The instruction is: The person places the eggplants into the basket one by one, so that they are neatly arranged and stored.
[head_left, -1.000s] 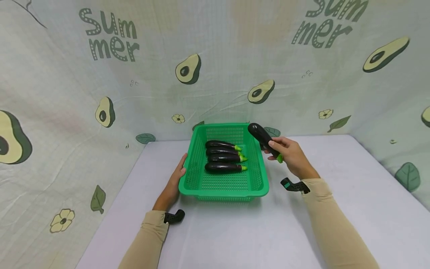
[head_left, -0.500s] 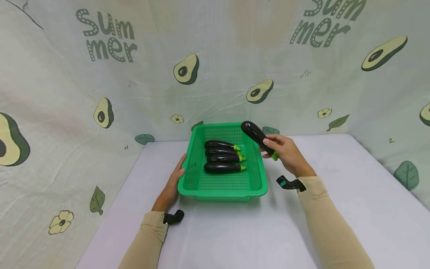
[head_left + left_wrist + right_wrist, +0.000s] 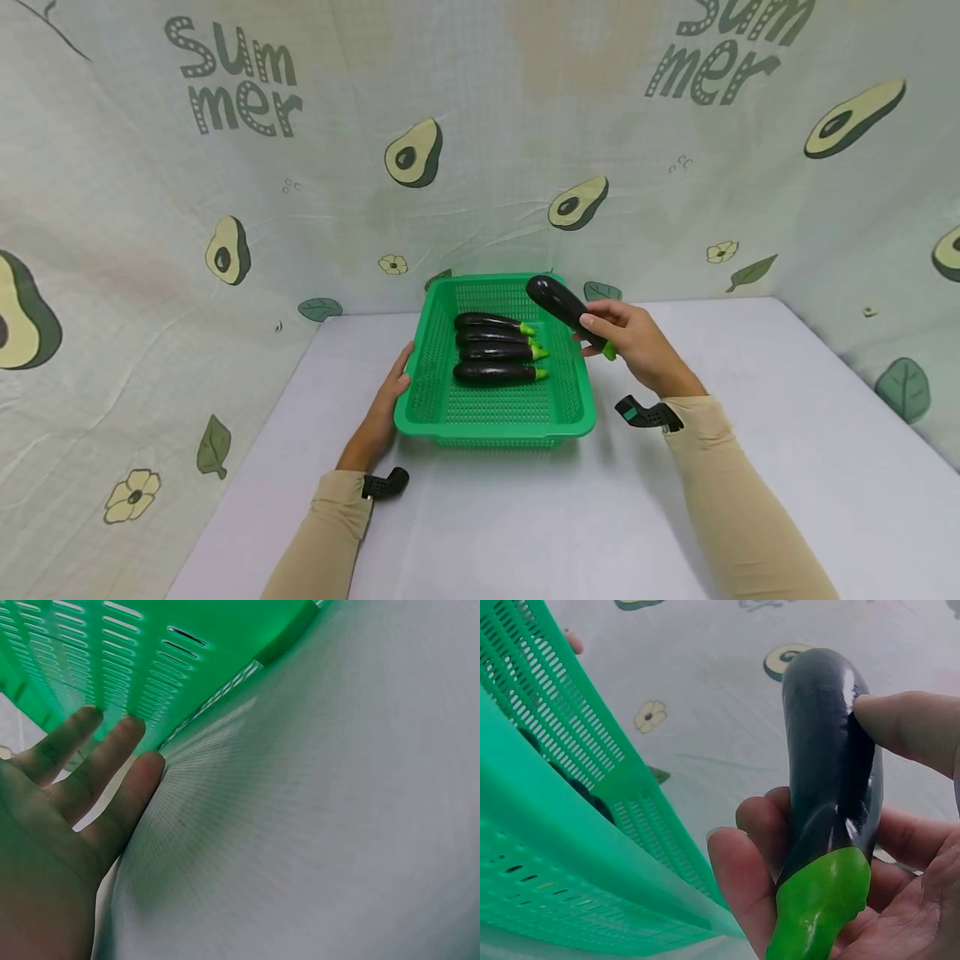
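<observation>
A green plastic basket (image 3: 495,432) stands on the table, with several dark purple eggplants (image 3: 495,372) lying side by side in it, green stem ends to the right. My right hand (image 3: 637,346) grips another eggplant (image 3: 553,298) near its green stem end, above the basket's right rim. The right wrist view shows the thumb and fingers around that eggplant (image 3: 829,750), tilted with its stem down. At the basket's left side is my left hand (image 3: 384,408). In the left wrist view, its straight fingers (image 3: 112,754) touch the slotted wall; the thumb is out of that view.
The table (image 3: 480,533) has a white covering. Behind it hangs a pale cloth (image 3: 480,83) printed with avocados, leaves and lettering. A black strap with a camera (image 3: 648,414) sits on the right wrist, and a similar one (image 3: 386,483) on the left.
My right hand has moved left with the eggplant, bringing its rounded end further over the basket. The left hand and the other eggplants have stayed in place.
</observation>
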`<state>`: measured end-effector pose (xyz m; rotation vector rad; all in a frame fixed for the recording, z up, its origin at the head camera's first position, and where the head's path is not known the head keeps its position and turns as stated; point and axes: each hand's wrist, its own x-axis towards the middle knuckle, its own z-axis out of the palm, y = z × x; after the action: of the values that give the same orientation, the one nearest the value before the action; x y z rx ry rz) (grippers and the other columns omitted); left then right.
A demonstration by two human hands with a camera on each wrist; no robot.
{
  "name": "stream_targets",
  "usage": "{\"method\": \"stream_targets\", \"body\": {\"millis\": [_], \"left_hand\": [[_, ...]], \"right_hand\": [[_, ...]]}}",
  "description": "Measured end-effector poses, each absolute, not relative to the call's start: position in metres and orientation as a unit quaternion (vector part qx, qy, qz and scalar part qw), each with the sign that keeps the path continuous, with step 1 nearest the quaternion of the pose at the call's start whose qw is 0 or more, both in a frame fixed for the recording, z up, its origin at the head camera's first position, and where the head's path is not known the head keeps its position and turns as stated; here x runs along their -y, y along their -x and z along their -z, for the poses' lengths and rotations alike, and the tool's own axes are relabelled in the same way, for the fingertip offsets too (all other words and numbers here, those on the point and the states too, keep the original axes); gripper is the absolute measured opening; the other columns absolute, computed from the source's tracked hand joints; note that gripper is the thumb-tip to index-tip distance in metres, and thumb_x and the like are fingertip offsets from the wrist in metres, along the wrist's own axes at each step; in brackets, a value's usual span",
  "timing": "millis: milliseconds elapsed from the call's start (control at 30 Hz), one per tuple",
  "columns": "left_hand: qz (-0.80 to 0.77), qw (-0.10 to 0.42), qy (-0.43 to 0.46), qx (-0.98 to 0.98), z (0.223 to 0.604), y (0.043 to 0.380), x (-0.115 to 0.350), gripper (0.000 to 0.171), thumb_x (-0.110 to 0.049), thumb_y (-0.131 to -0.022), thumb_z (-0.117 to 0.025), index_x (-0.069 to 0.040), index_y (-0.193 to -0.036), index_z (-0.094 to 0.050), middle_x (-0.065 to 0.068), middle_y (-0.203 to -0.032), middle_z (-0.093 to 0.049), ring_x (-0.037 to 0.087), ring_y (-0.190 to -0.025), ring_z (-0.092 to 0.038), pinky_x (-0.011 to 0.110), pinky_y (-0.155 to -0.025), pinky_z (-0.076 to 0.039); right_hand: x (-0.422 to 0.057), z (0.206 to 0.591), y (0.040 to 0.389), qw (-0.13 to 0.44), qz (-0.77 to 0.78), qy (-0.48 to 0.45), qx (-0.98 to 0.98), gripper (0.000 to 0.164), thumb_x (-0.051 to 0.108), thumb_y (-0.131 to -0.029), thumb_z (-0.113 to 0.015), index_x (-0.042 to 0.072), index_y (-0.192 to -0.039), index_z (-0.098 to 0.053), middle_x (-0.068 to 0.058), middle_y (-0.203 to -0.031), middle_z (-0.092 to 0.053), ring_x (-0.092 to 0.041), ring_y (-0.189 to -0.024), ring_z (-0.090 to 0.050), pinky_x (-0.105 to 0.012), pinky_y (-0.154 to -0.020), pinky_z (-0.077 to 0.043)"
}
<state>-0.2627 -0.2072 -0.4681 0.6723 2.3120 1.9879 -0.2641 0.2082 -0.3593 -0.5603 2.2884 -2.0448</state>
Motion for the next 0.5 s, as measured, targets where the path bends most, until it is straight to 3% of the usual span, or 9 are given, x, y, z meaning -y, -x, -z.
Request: {"method": "stream_targets", "body": {"millis": [267, 500], "left_hand": [[-0.636, 0.009, -0.215, -0.741, 0.467, 0.261, 0.206, 0.056, -0.038, -0.107, -0.026, -0.036, -0.162, -0.014, -0.007, -0.166, -0.01, 0.02, -0.15, -0.007, 0.057, -0.115, -0.005], [-0.637, 0.008, -0.216, -0.74, 0.467, 0.261, 0.206, 0.056, -0.038, -0.107, -0.026, -0.034, -0.162, -0.013, -0.005, -0.166, -0.01, 0.022, -0.15, -0.007, 0.058, -0.115, -0.005]], "right_hand": [[-0.199, 0.36, 0.261, 0.027, 0.646, 0.195, -0.737, 0.05, 0.029, -0.1, -0.065, -0.004, -0.135, -0.055, -0.025, -0.117, -0.06, -0.033, -0.091, -0.067, -0.045, -0.082, -0.057], [-0.194, 0.361, 0.26, 0.037, 0.636, 0.191, -0.747, 0.048, 0.028, -0.099, -0.065, -0.003, -0.135, -0.054, -0.023, -0.114, -0.062, -0.033, -0.086, -0.068, -0.037, -0.081, -0.056]]}}
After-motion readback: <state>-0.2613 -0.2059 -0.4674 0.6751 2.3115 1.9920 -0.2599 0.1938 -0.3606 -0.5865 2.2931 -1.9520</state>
